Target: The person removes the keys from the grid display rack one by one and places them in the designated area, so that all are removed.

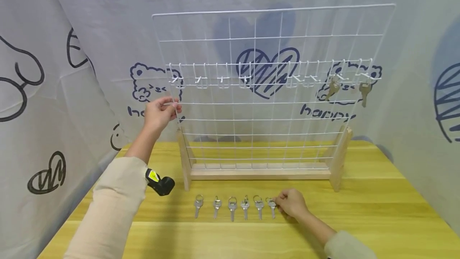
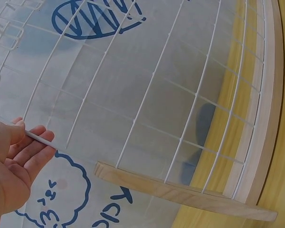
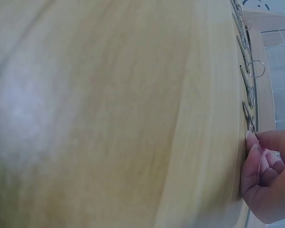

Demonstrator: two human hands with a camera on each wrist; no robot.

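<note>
My left hand [image 1: 159,113] holds the left edge wire of a white wire grid [image 1: 255,103], thumb in front and fingers behind, as the left wrist view also shows. Low on the table, my right hand [image 1: 292,203] pinches the ring of the rightmost silver key [image 1: 272,207] between thumb and fingertips; the key's blade points toward me. Several more keys on rings [image 1: 232,207] lie in a row to its left. Two keys hang from hooks at the grid's right end, a tilted one [image 1: 333,89] and an outermost one [image 1: 365,89].
White hooks [image 1: 221,80] line one level of the grid. A wooden stand [image 1: 258,177] with two side feet supports the grid on the yellow wood-grain table [image 1: 377,203]. Printed cloth [image 1: 90,91] encloses the back and sides. A black camera [image 1: 163,185] sits on my left wrist.
</note>
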